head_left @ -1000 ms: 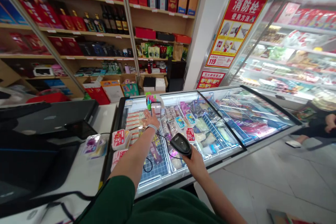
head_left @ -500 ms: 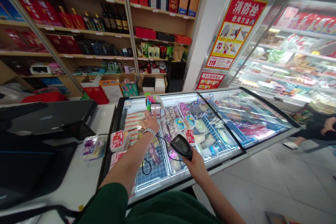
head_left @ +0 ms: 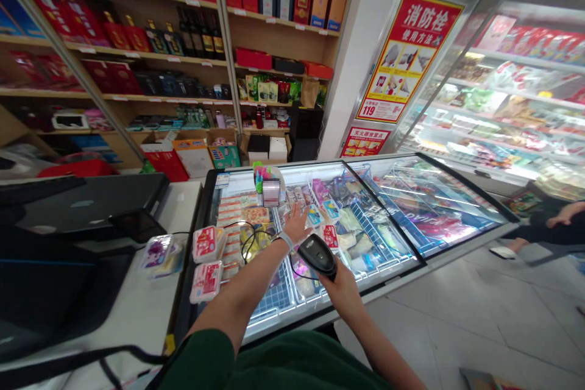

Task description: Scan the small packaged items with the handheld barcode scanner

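My right hand [head_left: 340, 283] is closed around a black barcode scanner [head_left: 317, 254], held over the glass lid of a chest freezer [head_left: 320, 292]. Its cable [head_left: 249, 242] loops across the glass to the left. My left hand [head_left: 298, 223] reaches out over the lid with fingers stretched flat, holding nothing, beside small packets seen under the glass. A small silver device [head_left: 271, 192] stands on the lid just beyond it. Two red-and-white packs [head_left: 205, 242] [head_left: 206, 281] lie at the freezer's left edge.
A white counter [head_left: 150, 292] at the left carries a clear packet [head_left: 158, 252] and a dark screen [head_left: 68, 237]. Shelves of boxed bottles [head_left: 183, 30] fill the back wall. A refrigerated display [head_left: 512, 91] stands at the right, where another person's limbs [head_left: 557, 219] show.
My left hand has drawn back from the silver device and shifted right across the glass. The scanner hand has stayed nearly in place.
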